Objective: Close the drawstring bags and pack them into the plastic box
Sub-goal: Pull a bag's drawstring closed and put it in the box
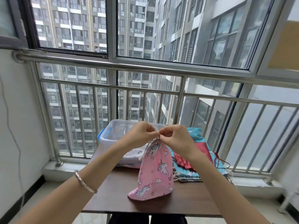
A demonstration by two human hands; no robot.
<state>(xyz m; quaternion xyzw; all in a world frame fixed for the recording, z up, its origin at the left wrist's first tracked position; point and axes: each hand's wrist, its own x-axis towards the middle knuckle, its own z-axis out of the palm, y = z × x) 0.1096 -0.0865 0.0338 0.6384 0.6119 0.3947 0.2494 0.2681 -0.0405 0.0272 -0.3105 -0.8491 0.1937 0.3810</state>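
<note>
— Where are the hands?
— Both are raised in front, fingertips nearly meeting. The left hand (pixel 142 132) and the right hand (pixel 175 137) each pinch the gathered neck of the pink unicorn-print fabric drawstring bag (pixel 157 172).
— And the arms?
— Bare forearms reach in from the lower corners and converge, with the fingers curled. A silver bangle (pixel 85 181) circles the left forearm.
</note>
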